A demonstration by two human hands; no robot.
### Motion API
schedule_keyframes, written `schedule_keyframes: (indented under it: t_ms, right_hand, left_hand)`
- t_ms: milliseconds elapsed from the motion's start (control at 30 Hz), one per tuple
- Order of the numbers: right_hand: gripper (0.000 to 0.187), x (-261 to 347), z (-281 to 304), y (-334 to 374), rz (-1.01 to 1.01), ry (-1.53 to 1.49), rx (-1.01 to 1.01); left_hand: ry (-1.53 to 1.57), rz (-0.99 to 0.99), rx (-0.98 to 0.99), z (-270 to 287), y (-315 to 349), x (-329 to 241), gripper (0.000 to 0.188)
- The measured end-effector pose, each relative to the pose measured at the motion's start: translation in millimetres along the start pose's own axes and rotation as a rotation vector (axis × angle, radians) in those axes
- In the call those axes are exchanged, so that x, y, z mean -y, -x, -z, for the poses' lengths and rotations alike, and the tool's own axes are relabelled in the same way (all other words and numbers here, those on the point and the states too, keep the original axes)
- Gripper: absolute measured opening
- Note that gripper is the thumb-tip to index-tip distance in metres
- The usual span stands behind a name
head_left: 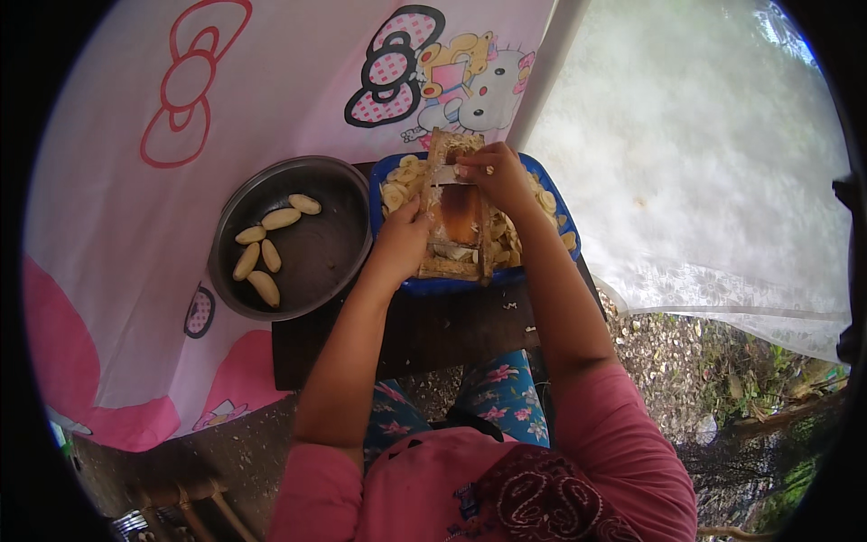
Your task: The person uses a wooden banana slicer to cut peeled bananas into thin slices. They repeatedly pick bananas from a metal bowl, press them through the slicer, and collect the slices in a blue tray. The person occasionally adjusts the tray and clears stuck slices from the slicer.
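Observation:
A wooden slicer [456, 217] with a metal blade plate across its upper part rests over a blue basin [383, 169]. My left hand [401, 242] is closed around the slicer's left edge and steadies it. Over the blade, my right hand [499, 178] has its fingers bent and pressed together; what they hold is mostly hidden, with only a pale bit showing by the fingertips. Thin pale banana slices [395, 193] fill the basin beneath and on both sides of the slicer.
Left of the basin stands a round metal bowl [312, 271] with several peeled bananas [282, 218]. Both containers stand on a dark table [433, 330] in front of my knees. A pink and white printed cloth [117, 271] hangs at the left and back, a white curtain [686, 172] at the right.

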State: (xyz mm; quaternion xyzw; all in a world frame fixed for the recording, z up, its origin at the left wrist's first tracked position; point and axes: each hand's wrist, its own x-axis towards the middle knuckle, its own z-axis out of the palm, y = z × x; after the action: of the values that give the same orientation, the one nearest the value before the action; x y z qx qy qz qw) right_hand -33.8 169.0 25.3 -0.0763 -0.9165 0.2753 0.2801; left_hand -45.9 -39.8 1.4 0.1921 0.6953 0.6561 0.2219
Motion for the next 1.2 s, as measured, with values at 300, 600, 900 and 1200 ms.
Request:
schedule_keyframes:
  t_ms: [300,600,900,1200]
  right_hand:
    - [0.021,8,3,29,0.078,0.050,-0.046]
    - [0.024,2,6,44,0.143,0.028,-0.010]
    - [0.024,-6,-11,1,-0.013,-0.102,-0.085]
    - [0.021,-6,-16,33,0.004,-0.089,-0.207]
  left_hand:
    - [0.054,-0.008,0.006,2,-4,7,0.038]
    - [-0.036,-0.092,-0.004,4,-12,13,0.040]
    - [0.029,-0.001,0.011,3,0,0,0.039]
    - [-0.027,-0.026,-0.002,3,-6,9,0.046]
